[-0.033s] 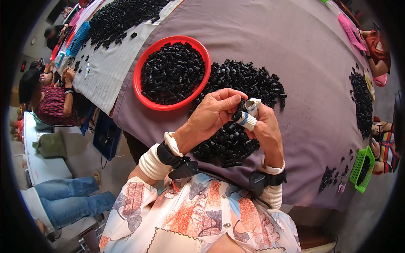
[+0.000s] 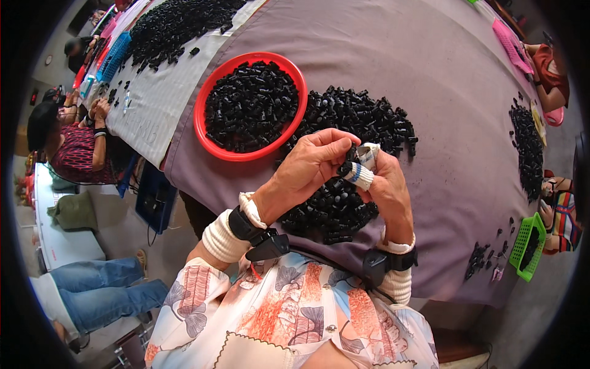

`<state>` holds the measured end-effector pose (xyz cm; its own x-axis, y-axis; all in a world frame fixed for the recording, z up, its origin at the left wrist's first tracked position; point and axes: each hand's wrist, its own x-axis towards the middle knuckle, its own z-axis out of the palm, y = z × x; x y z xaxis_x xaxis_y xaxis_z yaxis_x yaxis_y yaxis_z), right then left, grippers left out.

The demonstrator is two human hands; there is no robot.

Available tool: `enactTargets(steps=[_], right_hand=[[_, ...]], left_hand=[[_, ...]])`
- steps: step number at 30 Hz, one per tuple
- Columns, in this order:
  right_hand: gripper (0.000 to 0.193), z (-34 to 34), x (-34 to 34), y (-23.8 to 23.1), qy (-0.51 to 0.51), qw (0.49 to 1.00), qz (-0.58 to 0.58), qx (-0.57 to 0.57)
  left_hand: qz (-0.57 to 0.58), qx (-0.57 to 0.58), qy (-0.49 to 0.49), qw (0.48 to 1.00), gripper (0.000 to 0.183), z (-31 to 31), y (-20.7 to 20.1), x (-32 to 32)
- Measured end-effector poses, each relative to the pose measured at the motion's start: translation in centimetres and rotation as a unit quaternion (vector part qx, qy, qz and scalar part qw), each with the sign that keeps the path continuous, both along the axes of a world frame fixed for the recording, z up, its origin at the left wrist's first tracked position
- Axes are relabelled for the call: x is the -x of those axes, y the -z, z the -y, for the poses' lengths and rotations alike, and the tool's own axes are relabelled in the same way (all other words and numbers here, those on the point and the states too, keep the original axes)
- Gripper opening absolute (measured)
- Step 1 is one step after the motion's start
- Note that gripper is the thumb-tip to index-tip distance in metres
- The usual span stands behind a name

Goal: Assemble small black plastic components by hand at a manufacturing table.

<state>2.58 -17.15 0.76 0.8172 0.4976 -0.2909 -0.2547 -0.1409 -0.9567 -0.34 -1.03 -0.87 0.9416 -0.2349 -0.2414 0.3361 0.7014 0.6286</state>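
My left hand pinches a small black plastic part between thumb and fingertips. Close against it, my right hand has its fingers curled round the same spot. Two of its fingers wear white cloth covers, one with blue stripes. Whether the right fingers grip this part or another small piece is hidden by the covers. Below and behind both hands lies a heap of similar black parts on the table. Left of the heap, a red round basin is filled with black parts.
A mauve cloth covers the table. At right are another strip of black parts, a green basket and a pink basket. More parts lie on a pale cloth at far left. Co-workers sit on both sides.
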Motion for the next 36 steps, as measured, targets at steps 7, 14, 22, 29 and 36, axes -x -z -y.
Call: enactTargets(steps=[7,14,22,29,36], right_hand=[[0.026,0.0,-0.4,0.2,-0.014,1.0,0.013,0.011],[0.026,-0.1,-0.4,0.2,-0.03,0.999,0.013,0.015],[0.027,-0.1,-0.5,0.9,-0.042,0.997,0.051,0.033],[0.028,-0.3,-0.2,0.7,-0.036,0.998,0.045,0.011],[0.03,-0.2,-0.2,0.4,-0.015,1.0,0.01,0.001]], left_hand=[[0.013,-0.01,0.0,1.0,0.019,-0.1,-0.5,-0.1],[0.013,-0.033,-0.01,0.999,0.019,-0.2,-1.0,0.0],[0.011,-0.05,-0.008,0.999,0.017,0.0,-0.8,0.0],[0.001,-0.021,-0.008,1.0,0.018,0.0,-0.6,-0.1],[-0.007,0.006,0.001,1.0,0.018,0.0,-0.3,0.0]])
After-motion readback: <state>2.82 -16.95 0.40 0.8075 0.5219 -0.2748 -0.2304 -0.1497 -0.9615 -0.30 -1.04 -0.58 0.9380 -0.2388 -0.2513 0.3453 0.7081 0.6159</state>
